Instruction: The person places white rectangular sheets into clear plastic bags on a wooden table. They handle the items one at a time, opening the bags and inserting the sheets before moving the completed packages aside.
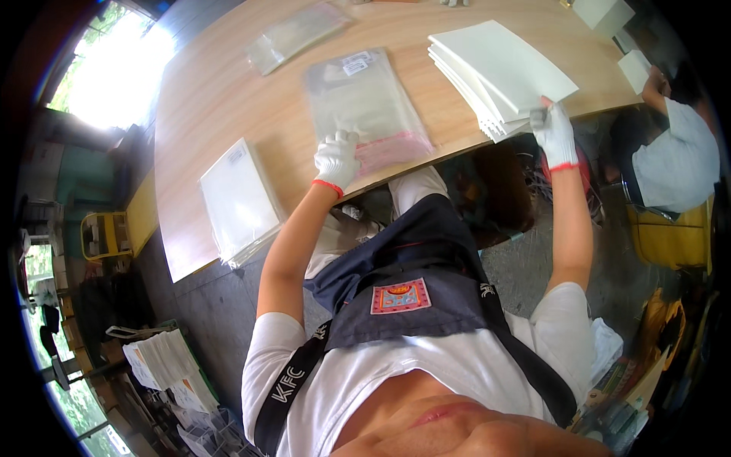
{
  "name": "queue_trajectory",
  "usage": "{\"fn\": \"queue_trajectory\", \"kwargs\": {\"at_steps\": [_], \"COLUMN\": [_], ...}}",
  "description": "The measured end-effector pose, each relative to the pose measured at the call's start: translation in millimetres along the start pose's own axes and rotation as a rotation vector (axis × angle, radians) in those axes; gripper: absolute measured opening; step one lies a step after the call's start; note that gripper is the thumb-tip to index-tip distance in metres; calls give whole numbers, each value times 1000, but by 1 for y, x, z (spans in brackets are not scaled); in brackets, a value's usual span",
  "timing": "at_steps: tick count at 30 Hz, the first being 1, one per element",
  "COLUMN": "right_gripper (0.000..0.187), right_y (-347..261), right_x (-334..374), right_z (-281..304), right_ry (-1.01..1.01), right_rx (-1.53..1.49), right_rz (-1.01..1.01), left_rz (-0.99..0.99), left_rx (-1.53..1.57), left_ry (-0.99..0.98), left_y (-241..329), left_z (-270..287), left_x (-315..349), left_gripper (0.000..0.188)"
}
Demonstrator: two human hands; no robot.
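Note:
My left hand (336, 158), in a white knit glove with a red cuff, is at the near left corner of a stack of clear plastic bags (365, 95). Its fingers are curled, and whatever may be between them is hidden. At the near corner of a stack of white boards (499, 65), my gloved right hand (554, 131) is closed on the top board's edge. The boards beneath it are slightly fanned. Left of my left hand lies a stack of white boards in clear bags (240, 194), with a small label on top.
More clear bags (301, 34) lie farther back on the wooden table (186, 114). A seated co-worker (674, 148) is at the right, with white boxes (605, 15) by the far right corner. A yellow chair (106, 234) stands left; a bundle of papers (169, 369) sits at lower left.

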State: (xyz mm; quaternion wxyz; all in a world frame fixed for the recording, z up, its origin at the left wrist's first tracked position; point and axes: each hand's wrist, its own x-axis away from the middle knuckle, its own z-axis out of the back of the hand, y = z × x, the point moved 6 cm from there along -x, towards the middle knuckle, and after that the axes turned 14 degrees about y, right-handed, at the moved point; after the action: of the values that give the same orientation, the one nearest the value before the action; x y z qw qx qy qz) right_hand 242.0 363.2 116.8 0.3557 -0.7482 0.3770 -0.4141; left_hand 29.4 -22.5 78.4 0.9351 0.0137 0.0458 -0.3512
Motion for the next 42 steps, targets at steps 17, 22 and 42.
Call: {"fn": "queue_trajectory", "kwargs": {"at_steps": [17, 22, 42], "right_gripper": [58, 58, 17], "right_y": [139, 134, 191], "right_x": [176, 176, 204], "right_z": [41, 42, 23], "right_ry": [-500, -558, -186], "right_rx": [113, 116, -154], "right_rz": [-511, -511, -544], "left_rz": [-57, -4, -63], "left_rx": [238, 173, 683], "left_ry": [185, 99, 480], "left_y": [-20, -21, -4], "left_z": [-7, -12, 24], "left_x": [15, 8, 40], "left_gripper": [35, 37, 30]}}
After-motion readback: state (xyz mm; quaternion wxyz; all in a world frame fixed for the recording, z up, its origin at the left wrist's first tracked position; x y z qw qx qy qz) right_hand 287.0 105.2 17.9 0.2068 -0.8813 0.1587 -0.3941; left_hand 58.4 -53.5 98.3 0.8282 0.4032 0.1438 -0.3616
